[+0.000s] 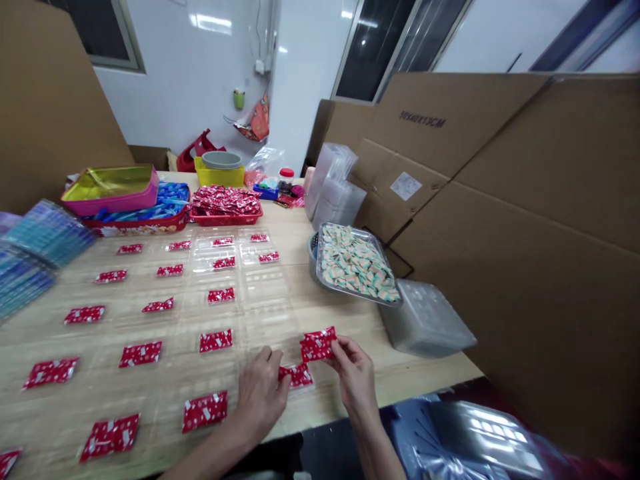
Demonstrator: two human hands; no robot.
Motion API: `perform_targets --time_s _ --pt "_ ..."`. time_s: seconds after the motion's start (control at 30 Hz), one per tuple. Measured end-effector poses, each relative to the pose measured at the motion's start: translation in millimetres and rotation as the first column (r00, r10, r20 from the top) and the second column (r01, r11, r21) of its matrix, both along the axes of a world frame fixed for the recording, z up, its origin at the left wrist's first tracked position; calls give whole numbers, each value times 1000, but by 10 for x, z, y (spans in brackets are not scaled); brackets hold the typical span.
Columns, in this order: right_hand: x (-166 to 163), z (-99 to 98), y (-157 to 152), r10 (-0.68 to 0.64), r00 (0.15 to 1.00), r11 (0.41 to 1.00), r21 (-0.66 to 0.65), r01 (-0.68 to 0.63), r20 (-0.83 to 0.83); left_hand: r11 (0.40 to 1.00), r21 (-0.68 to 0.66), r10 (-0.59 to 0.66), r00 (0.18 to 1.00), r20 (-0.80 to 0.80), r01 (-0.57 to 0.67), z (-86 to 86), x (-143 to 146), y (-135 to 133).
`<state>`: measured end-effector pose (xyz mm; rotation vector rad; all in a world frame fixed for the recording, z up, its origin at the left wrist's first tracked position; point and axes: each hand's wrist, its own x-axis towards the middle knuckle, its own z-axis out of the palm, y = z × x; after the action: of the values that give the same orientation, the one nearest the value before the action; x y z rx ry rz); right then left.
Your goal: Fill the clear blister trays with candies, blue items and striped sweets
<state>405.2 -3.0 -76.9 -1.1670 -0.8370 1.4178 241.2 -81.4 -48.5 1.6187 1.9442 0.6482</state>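
My right hand [354, 373] pinches red packets with white spots [319, 343], apparently more than one, above the table near its front edge. My left hand [263, 387] is beside it, fingers curled, its thumb and fingertips closed on the left end of another red packet [299, 375]. That packet is low over a clear plastic tray [265, 327], partly beneath the held ones. To the left, clear trays stand in rows, with a single red packet such as this one [216, 341] in many of them. Several trays in the right-hand column hold no packet.
A red tray heaped with red packets [225, 203] stands at the back. On the right are a tray of small pastel pieces [355, 263], clear stacked containers [425, 317] and tall cardboard [500, 200]. Blue-filled packs [45, 233] and a pink bin [110, 197] are left.
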Motion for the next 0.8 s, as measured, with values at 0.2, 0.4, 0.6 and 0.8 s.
perform_targets --time_s 0.2,0.4,0.6,0.8 --pt "-323 38 53 106 994 994 14 -106 -17 976 39 141 759 636 -214 -88 -36 274" --pt "-496 16 197 157 988 986 51 -156 -12 954 -67 229 565 792 -293 -179 -163 465" --pt "-635 22 530 194 979 978 66 -198 65 914 -66 281 507 815 -400 -170 -393 583" --pt "-796 10 783 377 907 912 96 -399 189 927 -86 270 490 829 -365 -156 -519 645"
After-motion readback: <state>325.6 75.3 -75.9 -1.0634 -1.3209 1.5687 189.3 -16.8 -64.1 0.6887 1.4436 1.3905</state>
